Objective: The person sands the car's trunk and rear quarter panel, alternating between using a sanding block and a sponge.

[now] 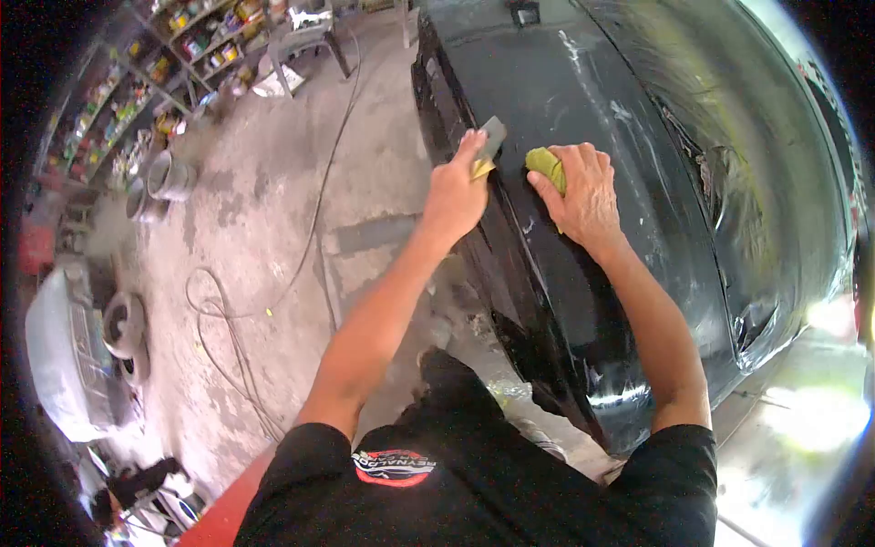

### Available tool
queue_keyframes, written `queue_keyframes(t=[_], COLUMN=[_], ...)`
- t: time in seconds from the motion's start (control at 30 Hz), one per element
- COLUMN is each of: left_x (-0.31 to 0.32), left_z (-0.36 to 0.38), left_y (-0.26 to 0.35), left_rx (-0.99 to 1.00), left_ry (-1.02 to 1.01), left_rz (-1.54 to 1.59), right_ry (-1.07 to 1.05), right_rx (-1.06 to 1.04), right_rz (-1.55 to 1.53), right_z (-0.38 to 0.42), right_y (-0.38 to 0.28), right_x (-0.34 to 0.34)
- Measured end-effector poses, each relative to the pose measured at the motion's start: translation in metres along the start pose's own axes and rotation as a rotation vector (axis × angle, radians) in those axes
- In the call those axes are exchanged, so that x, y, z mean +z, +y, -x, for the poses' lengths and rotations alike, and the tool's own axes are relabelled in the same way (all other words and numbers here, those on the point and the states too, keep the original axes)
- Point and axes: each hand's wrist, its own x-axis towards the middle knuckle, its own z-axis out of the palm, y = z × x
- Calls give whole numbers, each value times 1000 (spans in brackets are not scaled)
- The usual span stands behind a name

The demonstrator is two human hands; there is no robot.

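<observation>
A black car panel (547, 100) with whitish smears on its surface fills the middle right. My left hand (456, 196) is closed around a grey sheet (494, 137) with a yellow piece (483, 168) at its lower edge, over the panel's left edge. Just to the right, my right hand (583, 191) rests on the panel, its fingers wrapped round a yellow-green sponge (545, 168). The two hands are apart. The palm sides of both hands are hidden.
Plastic sheeting (766, 164) covers the car at the right. A hose (319, 201) winds over the concrete floor. Shelves of containers (200, 46), a stool (305, 41), buckets (169, 176) and a grey bumper-like part (68, 351) stand at the left.
</observation>
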Motion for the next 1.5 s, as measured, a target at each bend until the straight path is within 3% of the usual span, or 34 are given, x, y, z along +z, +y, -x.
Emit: queue_keyframes(t=[0.07, 0.13, 0.2, 0.27, 0.33, 0.47, 0.57, 0.67, 0.8, 0.87, 0.97, 1.03, 1.07, 1.1, 1.2, 1.3, 1.43, 1.5], left_x=[-33, -51, -73, -71, -83, -79, -79, -88, -109, -111, -111, -102, -99, -100, -103, -96, -100, -100], left_z=[2, 28, 44, 53, 39, 2, -15, -22, -26, -29, -39, -29, -25, -22, -12, 3, 26, 40], left_y=[-7, -36, -22, -51, -49, 13, 18, 15, -2, -32, 19, 15, 13, 16, 16, -3, 13, 15], left_rx=[-632, -633, -747, -663, -602, -455, -385, -325, -309, -182, 261, 379, 439, 414, 338, 214, 112, 16], left_ry=[-207, -35, 117, 250, 201, 239, 227, -35, -482, -698, -1292, -1382, -1427, -1469, -1547, -1687, -1718, -1732], left_rz=[273, 325, 429, 459, 428, 634, 818, 829, 445, 105, 114, 165, 185, 242, 395, 458, 519, 478], right_ry=[-20, 33, 8, -55, 6, -8, 195, 359, 318, 243, 25, 41, 153, 267, 340, 446, 690, 782], right_rx=[10, -88, -128, -109, -78, 12, 18, 141, 318, 409, 608, 795, 850, 902, 1144, 1233, 1291, 1329], right_rz=[-25, -18, -45, -44, -26, 10, -55, -147, -490, -557, -412, -348, -329, -308, -319, -459, -536, -764], right_z=[-2, -1, 0, -10, -28, -63, -54, -32, 21, 44, 72, 89, 101, 109, 120, 129, 143, 162], right_y=[-2, -6, -8, -18, -30, -38, -44, -58, -103, -138, -182, -213, -223, -234, -272, -300, -324, -328], right_x=[-7, -11, -10, 7, 27, 50, 40, 31, -14, -30, -18, -1, 15, 26, 20, 17, 15, 24])
